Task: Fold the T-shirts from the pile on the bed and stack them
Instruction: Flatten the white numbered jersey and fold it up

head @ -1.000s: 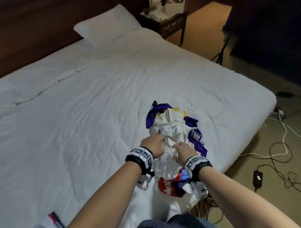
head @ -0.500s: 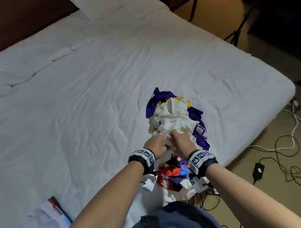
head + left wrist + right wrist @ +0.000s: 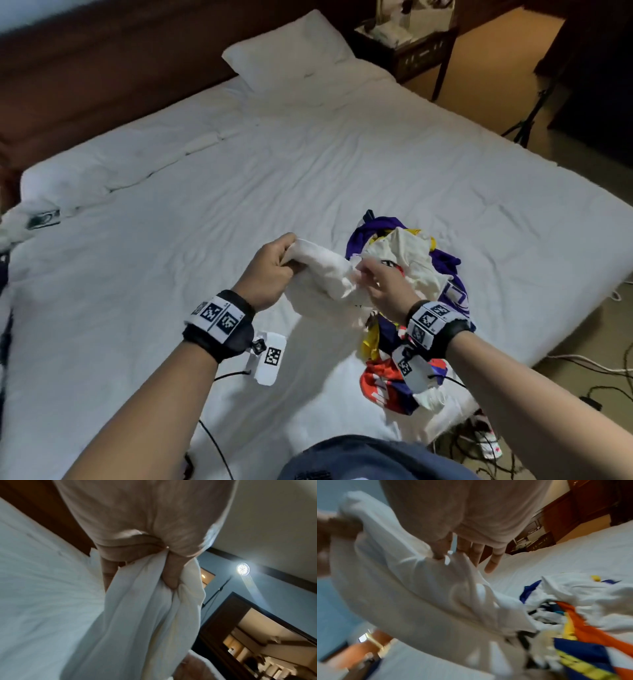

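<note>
We hold a plain white T-shirt (image 3: 322, 274), bunched and creased, above the bed (image 3: 205, 205) beside the pile (image 3: 411, 274), left hand (image 3: 274, 270) fisted on it, right hand (image 3: 383, 284) pinching its edge.

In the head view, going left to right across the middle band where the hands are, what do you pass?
Bare bed sheet → left hand → white T-shirt held between both hands → right hand → pile of T-shirts → floor.
</note>
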Available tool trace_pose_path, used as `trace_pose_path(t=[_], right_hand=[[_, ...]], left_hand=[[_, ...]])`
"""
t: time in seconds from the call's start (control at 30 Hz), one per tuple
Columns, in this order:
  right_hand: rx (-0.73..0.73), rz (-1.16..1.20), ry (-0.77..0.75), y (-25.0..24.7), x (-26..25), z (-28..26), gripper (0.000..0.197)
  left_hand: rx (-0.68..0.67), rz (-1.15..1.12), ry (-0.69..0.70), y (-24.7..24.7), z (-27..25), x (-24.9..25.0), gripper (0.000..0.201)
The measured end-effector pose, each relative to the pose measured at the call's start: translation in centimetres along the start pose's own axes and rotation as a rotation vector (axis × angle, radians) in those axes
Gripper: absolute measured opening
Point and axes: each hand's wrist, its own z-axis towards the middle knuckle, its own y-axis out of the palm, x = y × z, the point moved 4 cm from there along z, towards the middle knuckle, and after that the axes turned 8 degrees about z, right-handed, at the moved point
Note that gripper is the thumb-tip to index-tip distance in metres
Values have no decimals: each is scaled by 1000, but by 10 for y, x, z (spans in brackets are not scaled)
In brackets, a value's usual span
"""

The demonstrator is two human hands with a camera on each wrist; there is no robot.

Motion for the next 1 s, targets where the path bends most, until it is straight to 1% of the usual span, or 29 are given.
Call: trace_pose_path(t=[0.07,0.1,0.17,0.2,0.23,0.27,0.3,0.33,0.37,0.4,0.43,0.47,0.5,0.53,0.57,0.6,0.67,0.7,0.77,0.8,0.83,0.87,0.9,0.93,0.97,1.0], right_hand=[[106,83,-4,4,-36,4,19],[136,129,-30,8,-57,6,17],[142,205,-99,20,-99,10,16],[123,224,-130,27,-118,12,15],[94,238,-155,35,-136,14,16],[63,250,-182,42,-154,15,16],[36,262,-207,49,-170,16,16],[17,273,-226,56,-184,16,15],[14,280,-230,60,-194,17,15],[29,273,-226,63,-198,17,14],[61,259,-213,65,-196,17,13],[109,238,-196,65,-188,16,11],[170,191,-181,64,-175,12,8],[212,115,-179,62,-160,7,4],[202,32,-168,62,-143,0,11],[130,-20,-143,66,-126,-9,22],[-85,-19,-72,80,-102,-28,43],[-160,-7,-67,87,-96,-37,48],[-235,-93,-166,99,-90,-52,49],[-261,-168,-233,104,-87,-57,45],[-277,-219,-265,107,-85,-61,38],[-286,-226,-260,107,-82,-64,31],[-271,-192,-208,104,-81,-67,28],[-245,-147,-152,99,-79,-71,26],[-202,-110,-108,93,-77,-73,26],[-164,-75,-96,89,-76,-75,28]], left_hand=[[28,152,-83,-28,-19,-23,32],[18,260,-145,-40,-30,-37,32],[-47,429,-228,-51,-55,-54,32],[-70,428,-215,-51,-66,-55,41],[-75,348,-175,-46,-76,-52,56],[-66,217,-134,-40,-83,-43,70],[-48,83,-104,-34,-87,-34,70],[-15,-18,-84,-29,-89,-25,53],[33,-70,-94,-26,-88,-21,24],[102,-111,-103,-27,-89,-15,4],[162,-132,-103,-30,-88,-15,18],[216,-154,-96,-33,-89,-17,24],[261,-161,-86,-35,-89,-20,25],[288,-158,-69,-37,-91,-19,22],[302,-157,-50,-38,-93,-17,19],[301,-169,-37,-39,-95,-17,18],[224,-211,8,-37,-101,-8,13],[139,-213,25,-34,-104,-6,12],[-60,-154,40,-20,-113,-8,18],[-131,-83,42,-13,-119,-14,20],[-193,18,30,-4,-124,-24,18],[-243,115,17,4,-131,-35,15],[-283,180,-5,11,-137,-48,19],[-306,189,-45,17,-142,-61,25],[-309,112,-96,22,-145,-71,27],[-284,25,-155,24,-146,-79,27]])
